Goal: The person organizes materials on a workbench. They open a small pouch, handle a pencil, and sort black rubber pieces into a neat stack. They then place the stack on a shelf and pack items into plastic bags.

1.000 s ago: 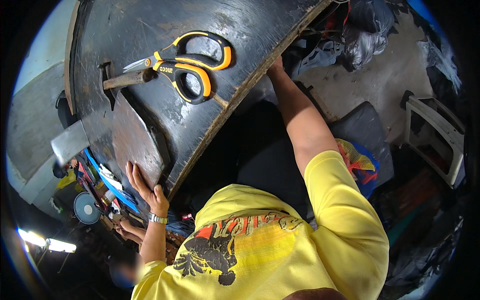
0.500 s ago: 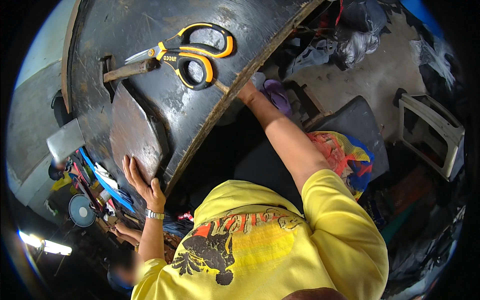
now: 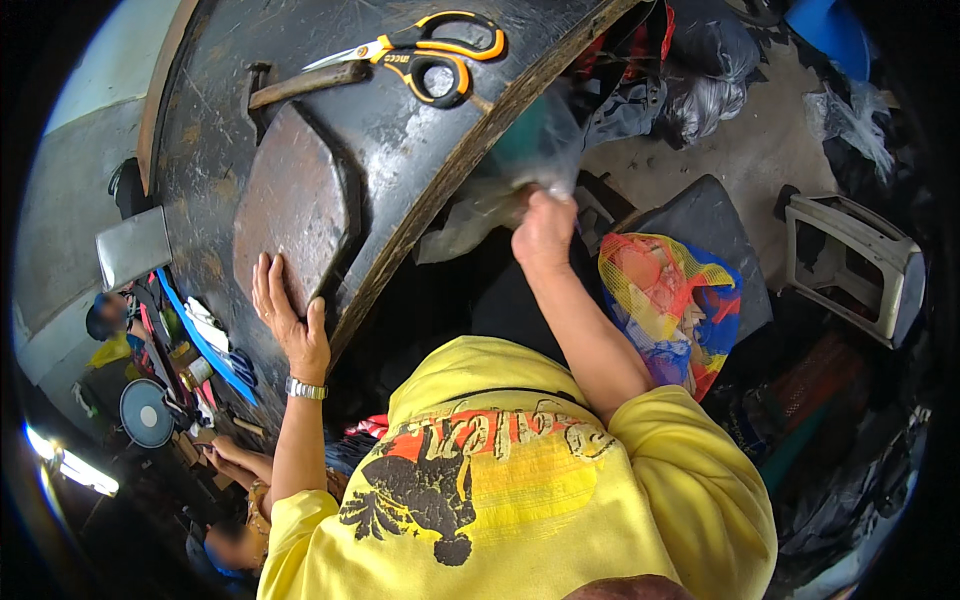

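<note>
My left hand (image 3: 294, 322) lies flat over the near end of a thick, worn, dark slab with angled corners (image 3: 290, 205), its thumb at the slab's edge. The slab rests on a black worktable (image 3: 205, 190). Beyond the table's right edge, my right hand (image 3: 546, 228) is closed on a crumpled clear plastic bag (image 3: 548, 135), which hangs partly below the tabletop; anything inside it is hard to make out. Scissors with orange and black handles (image 3: 440, 82) lie on the table beyond the slab. Beside them is a hammer (image 3: 310, 84) with a wooden handle.
A colourful mesh sack (image 3: 655, 290) sits right of my right forearm. Farther right stands a pale plastic frame (image 3: 860, 265). Bundled silver-grey plastic (image 3: 710, 100) lies at the upper right. At left, other people work near a fan (image 3: 146, 412) and a blue strip (image 3: 205, 340).
My right hand has come out from beneath the table edge, drawing the clear plastic bag into view. My left hand stays on the slab. The whole view has shifted slightly.
</note>
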Demonstrator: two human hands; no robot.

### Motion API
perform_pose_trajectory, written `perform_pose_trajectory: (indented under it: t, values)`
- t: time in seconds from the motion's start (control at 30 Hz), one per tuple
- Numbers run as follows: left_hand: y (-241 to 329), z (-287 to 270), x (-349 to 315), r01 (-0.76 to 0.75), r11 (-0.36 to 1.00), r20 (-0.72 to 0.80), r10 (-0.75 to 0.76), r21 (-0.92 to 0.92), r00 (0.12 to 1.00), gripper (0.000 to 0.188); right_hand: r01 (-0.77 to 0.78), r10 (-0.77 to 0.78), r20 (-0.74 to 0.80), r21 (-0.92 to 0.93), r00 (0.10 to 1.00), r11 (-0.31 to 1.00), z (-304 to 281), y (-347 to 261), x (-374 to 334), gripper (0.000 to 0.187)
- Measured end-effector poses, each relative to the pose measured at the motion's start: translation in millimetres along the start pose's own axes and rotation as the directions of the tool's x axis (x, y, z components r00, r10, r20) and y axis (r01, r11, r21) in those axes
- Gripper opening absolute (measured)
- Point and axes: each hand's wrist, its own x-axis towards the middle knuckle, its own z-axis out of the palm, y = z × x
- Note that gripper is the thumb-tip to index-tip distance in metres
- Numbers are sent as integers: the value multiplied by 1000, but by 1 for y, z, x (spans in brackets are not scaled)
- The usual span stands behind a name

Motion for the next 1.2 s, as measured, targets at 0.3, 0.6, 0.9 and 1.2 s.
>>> perform_pose_trajectory:
  t: [0.3,0.6,0.9,1.2]
  values:
    - [-5,3,-2,-23,1000,-35,23,17,999,68,337,-336,190,28,922,941,16,-99,-49,29]
    - [-11,11,-3,-55,998,-78,57,21,995,68,662,-627,230,-122,744,740,6,-203,-165,38]
    - [0,0,-5,-91,979,-219,49,-182,974,76,924,-788,490,-271,373,269,2,-238,-268,28]
    - [144,-33,-59,-630,496,-280,607,-598,744,118,945,-383,876,205,-293,-255,76,-220,-299,19]
